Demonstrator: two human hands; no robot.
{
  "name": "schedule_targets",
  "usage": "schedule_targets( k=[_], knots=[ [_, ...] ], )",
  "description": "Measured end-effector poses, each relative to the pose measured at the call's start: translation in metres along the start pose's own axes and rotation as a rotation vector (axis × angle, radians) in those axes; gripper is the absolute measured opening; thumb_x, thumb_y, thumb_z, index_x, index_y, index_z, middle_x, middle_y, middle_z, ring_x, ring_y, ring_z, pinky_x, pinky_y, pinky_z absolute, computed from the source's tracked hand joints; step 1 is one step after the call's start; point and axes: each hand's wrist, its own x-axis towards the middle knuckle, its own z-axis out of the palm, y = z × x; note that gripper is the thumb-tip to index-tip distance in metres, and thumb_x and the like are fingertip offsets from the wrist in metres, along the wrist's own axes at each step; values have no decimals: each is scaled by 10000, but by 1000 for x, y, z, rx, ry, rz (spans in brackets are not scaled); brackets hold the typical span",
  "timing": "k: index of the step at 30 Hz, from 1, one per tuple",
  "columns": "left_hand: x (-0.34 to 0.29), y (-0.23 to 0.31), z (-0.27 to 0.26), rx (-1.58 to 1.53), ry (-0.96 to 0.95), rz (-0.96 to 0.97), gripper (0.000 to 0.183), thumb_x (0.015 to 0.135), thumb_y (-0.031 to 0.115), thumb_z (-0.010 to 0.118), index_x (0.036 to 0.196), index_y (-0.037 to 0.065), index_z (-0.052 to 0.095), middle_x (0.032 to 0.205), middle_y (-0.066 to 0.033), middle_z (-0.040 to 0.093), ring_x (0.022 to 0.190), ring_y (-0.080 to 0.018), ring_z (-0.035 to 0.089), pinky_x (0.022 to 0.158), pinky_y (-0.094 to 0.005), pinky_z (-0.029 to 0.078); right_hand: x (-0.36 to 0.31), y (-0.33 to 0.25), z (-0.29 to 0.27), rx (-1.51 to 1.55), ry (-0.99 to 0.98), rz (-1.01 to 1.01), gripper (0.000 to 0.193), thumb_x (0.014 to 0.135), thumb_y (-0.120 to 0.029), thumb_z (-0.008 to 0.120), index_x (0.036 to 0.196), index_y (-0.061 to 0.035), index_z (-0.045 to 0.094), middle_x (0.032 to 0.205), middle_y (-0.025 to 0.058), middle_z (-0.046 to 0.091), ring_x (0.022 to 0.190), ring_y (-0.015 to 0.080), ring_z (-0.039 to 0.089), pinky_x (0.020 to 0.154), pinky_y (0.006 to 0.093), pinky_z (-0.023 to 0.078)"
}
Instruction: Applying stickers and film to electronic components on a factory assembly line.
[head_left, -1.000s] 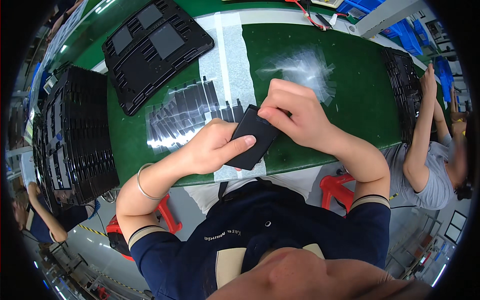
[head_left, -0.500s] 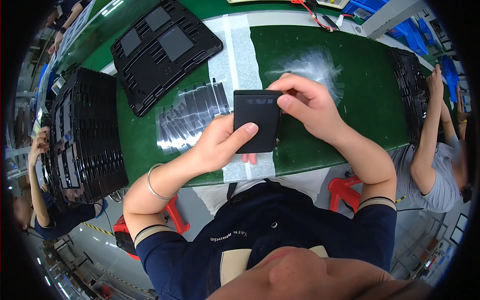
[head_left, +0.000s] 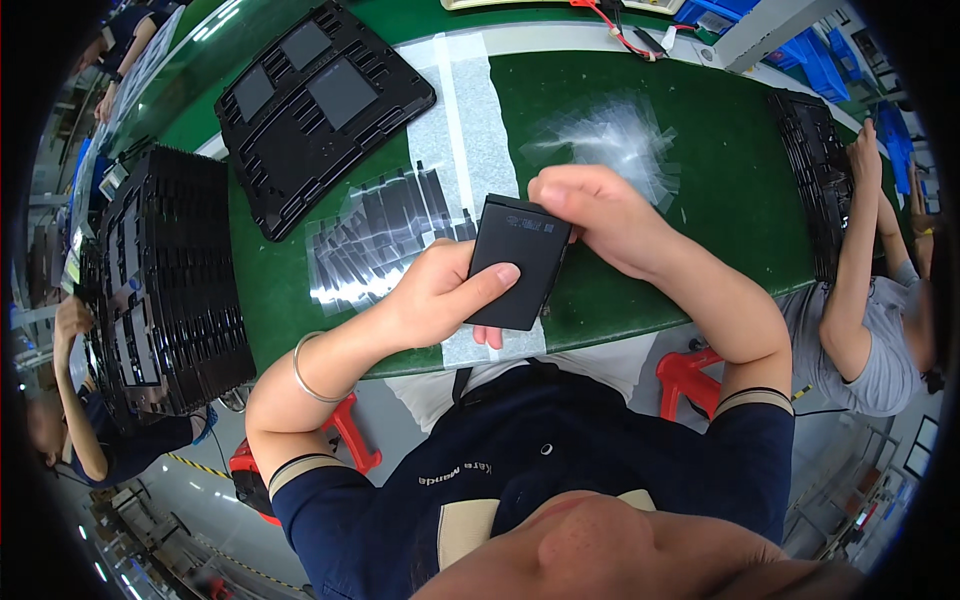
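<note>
Two hands (head_left: 440, 295) (head_left: 600, 215) at black block (head_left: 520, 265), tray (head_left: 290, 170) (three grey slabs (head_left: 342, 92), apparently)

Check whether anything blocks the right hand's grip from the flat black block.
Nothing visible: the right hand's grip is at the upper right corner of the block, which the left hand's grip holds.

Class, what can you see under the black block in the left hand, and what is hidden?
Fingertips of the left hand poke out under the black block, against the pale strip. The block hides the rest of those fingers.
</note>
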Motion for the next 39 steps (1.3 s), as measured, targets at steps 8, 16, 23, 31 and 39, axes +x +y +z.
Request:
schedule_targets(
  k=[8,16,23,31,39],
  knots=[
    [0,2,0,145,30,-19,294,948,210,429,808,-14,559,594,-55,597,476,-118,594,424,-236,474,-2,2,8,-782,256,-535,169,817,-53,561,668,14,514,610,61,420,523,135,388,472,293,290],
    [0,-3,1,72,23,12,298,952,211,424,821,-18,561,616,-65,609,529,-117,609,480,-238,490,-1,5,9,-418,235,-487,148,786,-15,596,931,0,623,754,79,580,685,161,546,631,257,429],
    [1,-1,7,1,58,6,290,954,203,421,883,-37,566,695,-95,627,568,-141,627,516,-247,508,3,9,10,-672,291,-693,161,738,-20,660,899,-12,644,748,67,585,651,184,549,570,270,435],
    [1,-2,5,-109,18,-52,285,955,200,422,912,-46,561,713,-103,622,585,-152,633,514,-254,512,2,9,11,-741,297,-707,156,720,-25,676,870,-4,640,699,78,558,626,207,533,552,293,422],
    [2,-4,5,-152,12,69,293,962,220,408,988,-42,537,836,-119,622,686,-167,639,597,-271,527,-1,9,16,-354,282,-549,293,761,-23,655,1043,-34,577,809,39,595,718,122,568,675,253,461]
  ],
)
